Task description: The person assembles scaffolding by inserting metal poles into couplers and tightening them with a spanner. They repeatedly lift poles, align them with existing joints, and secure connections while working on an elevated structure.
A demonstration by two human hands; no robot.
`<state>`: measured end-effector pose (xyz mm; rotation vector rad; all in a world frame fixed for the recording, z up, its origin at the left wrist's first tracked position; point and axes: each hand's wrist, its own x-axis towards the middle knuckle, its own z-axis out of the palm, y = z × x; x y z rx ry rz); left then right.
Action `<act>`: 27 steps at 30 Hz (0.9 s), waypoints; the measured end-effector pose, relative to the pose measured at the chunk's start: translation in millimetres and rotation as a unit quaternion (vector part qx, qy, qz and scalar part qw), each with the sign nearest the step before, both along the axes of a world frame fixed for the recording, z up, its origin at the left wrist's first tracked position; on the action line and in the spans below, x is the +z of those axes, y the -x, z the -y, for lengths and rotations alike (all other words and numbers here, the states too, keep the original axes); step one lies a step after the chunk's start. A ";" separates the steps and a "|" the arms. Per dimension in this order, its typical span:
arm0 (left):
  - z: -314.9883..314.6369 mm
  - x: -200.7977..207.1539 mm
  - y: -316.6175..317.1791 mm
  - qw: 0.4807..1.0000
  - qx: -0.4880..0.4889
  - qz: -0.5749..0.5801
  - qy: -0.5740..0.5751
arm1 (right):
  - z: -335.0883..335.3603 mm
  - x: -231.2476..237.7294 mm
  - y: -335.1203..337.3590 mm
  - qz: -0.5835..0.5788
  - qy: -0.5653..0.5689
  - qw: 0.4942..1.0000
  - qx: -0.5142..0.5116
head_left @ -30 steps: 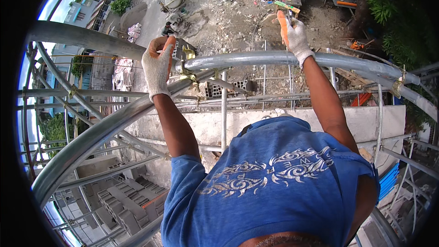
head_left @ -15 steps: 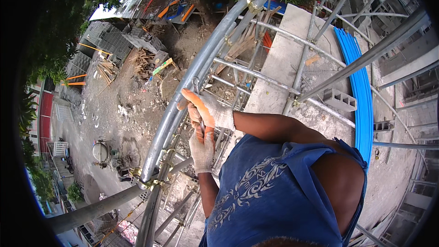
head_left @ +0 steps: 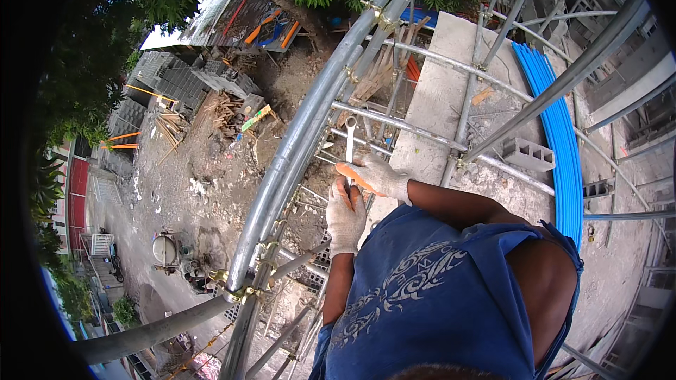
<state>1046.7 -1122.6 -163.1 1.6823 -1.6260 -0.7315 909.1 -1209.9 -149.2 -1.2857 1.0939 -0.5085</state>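
A silver wrench (head_left: 351,142) points away from me, its ring end uppermost. My right hand (head_left: 373,176), in a pale knit glove with orange on the fingers, is closed round its shaft. Just below, my left hand (head_left: 345,219) wears the same kind of glove, its fingers curled about the lower end of the wrench. Both hands are close together in front of my blue sleeveless shirt (head_left: 422,302). To their left runs a thick pair of steel scaffold pipes (head_left: 285,162); neither hand touches them.
Brass-coloured clamps (head_left: 238,287) join the pipes at the lower left. Scaffold crossbars (head_left: 401,125) pass beyond my hands. On the right lie a concrete block (head_left: 528,154) and a bundle of blue pipes (head_left: 556,148). Far below at left stand stacked grey blocks (head_left: 165,74) and a mixer drum (head_left: 165,248).
Both hands have drawn back from the scaffold pipes, rightward and toward my chest, bringing the wrench along. More of its shaft and ring end now shows.
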 end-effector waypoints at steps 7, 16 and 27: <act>39.0 -2.6 15.8 0.984 0.039 -0.156 -0.073 | 37.0 18.9 23.0 0.015 0.102 0.992 0.076; 163.1 23.6 33.9 0.972 0.024 -0.232 -0.025 | 212.2 42.5 161.7 0.172 0.261 0.938 -0.152; 318.8 61.8 77.2 0.959 0.022 -0.262 -0.104 | 336.8 175.2 245.9 0.280 0.544 0.695 -0.377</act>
